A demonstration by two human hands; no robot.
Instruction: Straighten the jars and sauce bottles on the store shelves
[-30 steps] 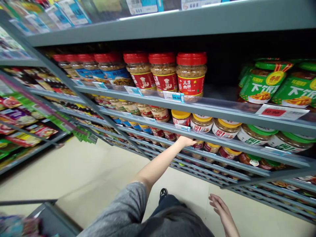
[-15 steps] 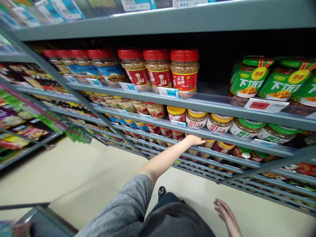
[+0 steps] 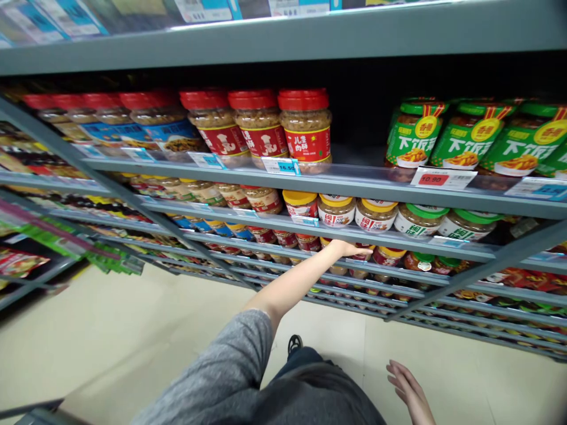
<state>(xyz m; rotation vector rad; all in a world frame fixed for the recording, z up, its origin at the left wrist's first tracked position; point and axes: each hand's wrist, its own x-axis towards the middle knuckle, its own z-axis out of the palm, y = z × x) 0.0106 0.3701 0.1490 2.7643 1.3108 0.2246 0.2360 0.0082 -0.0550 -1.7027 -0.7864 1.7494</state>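
Observation:
My left hand [image 3: 351, 248] reaches in under a shelf edge among jars on a lower shelf. Its thumb stretches to the right against a jar with a dark red lid [image 3: 365, 255]; the other fingers are hidden, so I cannot tell if it grips the jar. Just right of it stands a jar with a yellow lid and red label [image 3: 388, 257]. On the shelf above are yellow-lidded jars [image 3: 376, 215] and green-lidded jars [image 3: 420, 221]. My right hand [image 3: 405, 381] hangs low over the floor, fingers stretched out, holding nothing.
Red-lidded jars [image 3: 305, 127] and green-labelled jars [image 3: 414, 136] line the upper shelf, with price tags [image 3: 281, 166] along its edge. Another shelf edge [image 3: 283, 44] runs across the top. Pale floor [image 3: 146, 330] lies below, and a dark-framed object [image 3: 44, 413] stands at bottom left.
My view has turned right, so the shelves shift left in the picture. My left hand stays at much the same jars, its thumb now clearer; my right hand has barely moved.

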